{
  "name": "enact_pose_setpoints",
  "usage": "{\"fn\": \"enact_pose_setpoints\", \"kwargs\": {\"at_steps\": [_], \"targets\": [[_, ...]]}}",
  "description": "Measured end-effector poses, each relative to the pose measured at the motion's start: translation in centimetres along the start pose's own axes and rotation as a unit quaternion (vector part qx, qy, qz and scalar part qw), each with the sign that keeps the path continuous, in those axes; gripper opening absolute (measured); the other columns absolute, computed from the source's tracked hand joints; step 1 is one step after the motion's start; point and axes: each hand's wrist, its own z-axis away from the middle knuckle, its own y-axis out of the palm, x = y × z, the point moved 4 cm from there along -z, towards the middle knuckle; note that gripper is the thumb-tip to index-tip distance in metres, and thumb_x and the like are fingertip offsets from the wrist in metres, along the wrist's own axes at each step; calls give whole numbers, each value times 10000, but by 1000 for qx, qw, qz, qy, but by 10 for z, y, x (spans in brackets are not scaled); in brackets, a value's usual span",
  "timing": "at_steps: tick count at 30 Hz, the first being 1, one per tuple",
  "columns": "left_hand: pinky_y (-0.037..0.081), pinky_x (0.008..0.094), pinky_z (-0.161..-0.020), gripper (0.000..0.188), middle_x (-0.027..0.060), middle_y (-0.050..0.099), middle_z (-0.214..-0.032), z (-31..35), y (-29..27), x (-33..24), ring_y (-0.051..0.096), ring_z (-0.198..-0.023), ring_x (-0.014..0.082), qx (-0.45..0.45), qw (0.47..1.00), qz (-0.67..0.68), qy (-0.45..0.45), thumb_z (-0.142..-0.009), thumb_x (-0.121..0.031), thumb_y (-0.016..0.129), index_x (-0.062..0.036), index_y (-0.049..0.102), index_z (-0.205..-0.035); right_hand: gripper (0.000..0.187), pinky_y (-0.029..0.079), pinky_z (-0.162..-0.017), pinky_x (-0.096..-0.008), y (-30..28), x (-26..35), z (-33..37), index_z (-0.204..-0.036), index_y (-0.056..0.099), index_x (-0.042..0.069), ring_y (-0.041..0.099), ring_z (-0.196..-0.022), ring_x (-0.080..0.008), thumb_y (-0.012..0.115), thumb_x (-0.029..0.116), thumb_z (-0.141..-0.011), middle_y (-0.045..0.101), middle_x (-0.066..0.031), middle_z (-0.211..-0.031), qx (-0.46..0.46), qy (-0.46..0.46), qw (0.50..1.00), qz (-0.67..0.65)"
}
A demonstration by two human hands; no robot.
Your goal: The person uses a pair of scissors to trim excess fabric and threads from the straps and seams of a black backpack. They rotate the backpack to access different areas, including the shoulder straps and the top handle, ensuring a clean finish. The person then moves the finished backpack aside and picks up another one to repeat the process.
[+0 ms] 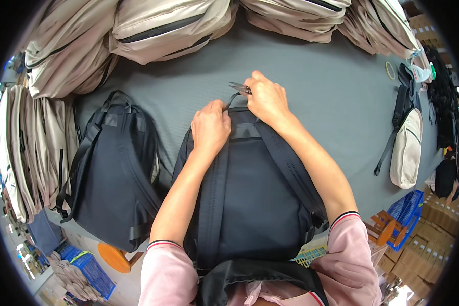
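A dark navy backpack (255,178) lies in front of me with its shoulder straps facing up. Near the left end of its carry handle (231,100), my left hand (210,126) is closed on the bag's top edge; its fingertips are partly hidden. My right hand (266,98) is wrapped round a small pair of thread snips (238,87), their pointed blades sticking out to the left just above the handle. My right wrist passes over the top of the right shoulder strap (290,168).
A second dark backpack (112,168) lies to the left. Piles of beige bags (163,30) line the far edge and left side of the grey table (331,86). At the right lie a small beige bag (408,148) and a tape roll (390,70). Wooden stools (113,257) stand below.
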Motion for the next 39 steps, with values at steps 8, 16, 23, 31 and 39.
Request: {"fn": "enact_pose_setpoints", "kwargs": {"at_steps": [8,16,23,31,39], "targets": [[406,262,-906,123,11,671,-921,-7,2,26,573,-923,123,238,843,462,-137,-874,-88,587,-32,674,-941,237,470,-731,-436,1,2,12,-1020,562,40,607,-866,-309,619,105,-799,582,-100,-972,31,-72,992,-102],[374,273,-942,124,23,675,-892,-8,2,25,563,-934,118,251,811,508,-147,-894,-89,551,-45,654,-948,246,464,-670,-381,-21,16,34,-1021,564,98,584,-772,-261,638,75,-787,543,-51,-942,29,-131,988,-70],[403,257,-896,108,5,663,-871,-9,3,27,564,-910,117,255,814,502,-144,-874,-119,607,-57,647,-953,232,428,-626,-335,-17,21,33,-965,609,109,578,-708,-210,657,49,-746,551,-17,-862,-40,-226,973,10],[420,257,-882,90,16,676,-897,-8,4,28,568,-904,110,252,813,498,-165,-878,-104,600,-55,653,-932,226,430,-618,-337,-19,19,34,-956,622,105,592,-714,-215,663,54,-740,562,-18,-849,-47,-204,978,-10],[400,306,-984,338,126,594,-1178,-8,-4,40,556,-1092,188,176,776,584,-160,-893,-38,528,10,531,-1227,201,476,-656,-371,-36,-2,42,-931,619,114,593,-729,-251,680,80,-743,572,-25,-858,-71,-110,990,-58]]}}
